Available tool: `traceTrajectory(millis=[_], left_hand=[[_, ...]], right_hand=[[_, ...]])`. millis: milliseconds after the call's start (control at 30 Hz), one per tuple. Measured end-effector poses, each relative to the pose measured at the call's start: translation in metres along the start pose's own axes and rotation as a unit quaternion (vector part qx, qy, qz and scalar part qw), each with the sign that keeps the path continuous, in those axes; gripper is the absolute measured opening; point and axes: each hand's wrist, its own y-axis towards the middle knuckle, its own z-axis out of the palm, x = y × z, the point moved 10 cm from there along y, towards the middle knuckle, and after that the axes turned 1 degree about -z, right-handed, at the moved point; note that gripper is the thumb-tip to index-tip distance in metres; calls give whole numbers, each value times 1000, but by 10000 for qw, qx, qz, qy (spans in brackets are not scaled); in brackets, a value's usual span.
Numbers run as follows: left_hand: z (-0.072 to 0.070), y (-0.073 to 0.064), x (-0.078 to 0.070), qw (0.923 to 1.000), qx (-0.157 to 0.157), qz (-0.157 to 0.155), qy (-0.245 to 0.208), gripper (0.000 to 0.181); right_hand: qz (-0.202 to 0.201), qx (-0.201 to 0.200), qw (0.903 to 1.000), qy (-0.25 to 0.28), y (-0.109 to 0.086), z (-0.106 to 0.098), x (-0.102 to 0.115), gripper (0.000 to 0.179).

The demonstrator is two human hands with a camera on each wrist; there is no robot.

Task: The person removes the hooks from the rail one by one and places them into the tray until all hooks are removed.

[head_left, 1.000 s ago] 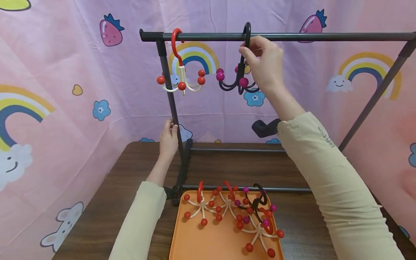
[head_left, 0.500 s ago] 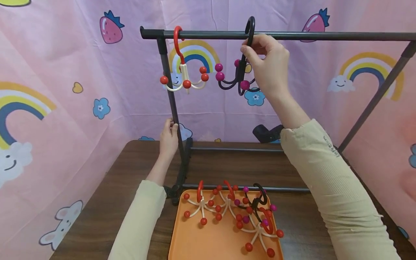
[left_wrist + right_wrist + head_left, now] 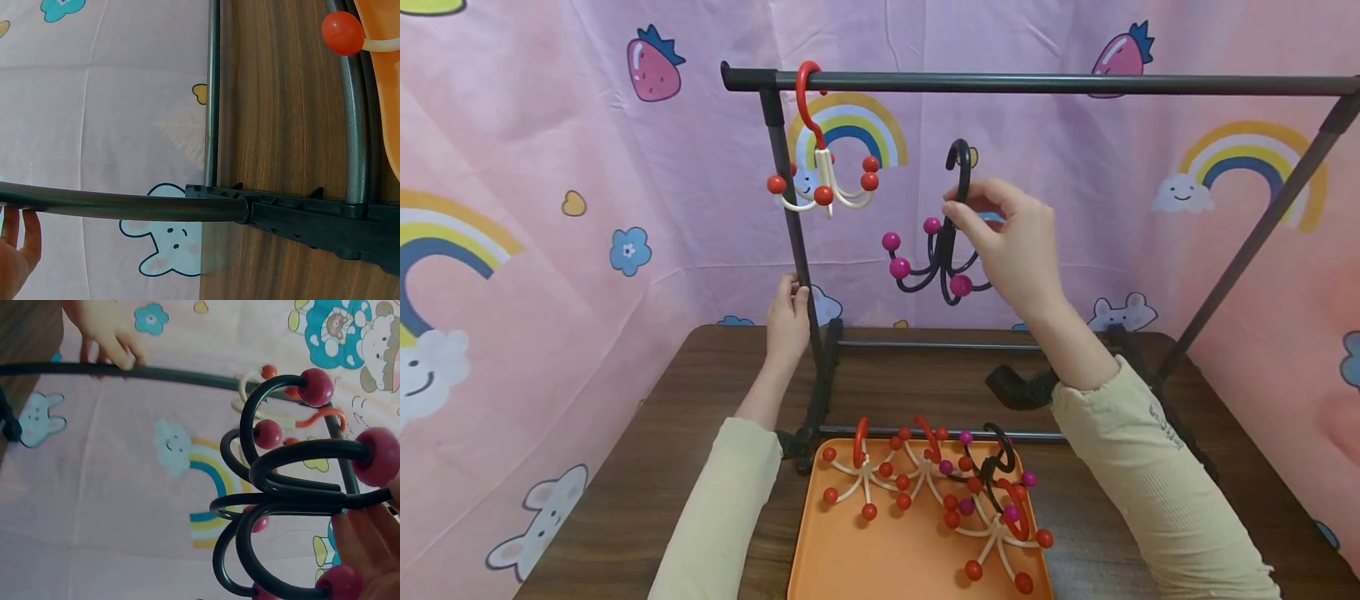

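Note:
Between the thumb and fingers of my right hand is the stem of a black multi-arm hanger with magenta balls on its curved arms. It is upright below the top bar, its hook free of the bar. In the right wrist view the black hanger fills the right side. My left hand grips the left upright post of the dark clothes rack, thumb on one side and fingers on the other. A cream hanger with a red hook and red balls hangs near the left end of the top bar.
An orange tray on the wooden table holds several more hangers, cream-and-red ones and a black one, partly overlapping. The rack's lower rail runs just behind the tray. A patterned curtain surrounds the table.
My right hand has lifted the black hanger slightly, taken its hook off the top bar and brought it down in front of the rack. My left hand stays on the post.

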Motion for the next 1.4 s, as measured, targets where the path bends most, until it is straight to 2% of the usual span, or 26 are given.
traceTrajectory(millis=[433,767,1000,1200,1400], left_hand=[[0,-3,7,9998,120,-144,49,43],[-2,-4,4,9999,38,-113,6,39],[-1,-4,6,9999,27,-128,23,38],[1,-3,5,10000,44,-65,-16,40],[1,-3,1,10000,62,-71,-32,41]], right_hand=[[-142,447,9984,320,-65,22,-27,17],[311,628,9960,556,-115,27,-39,13],[404,939,9928,628,-149,33,-37,12],[380,968,9931,537,-168,35,-34,11],[603,1032,9908,639,-186,36,-36,9]])
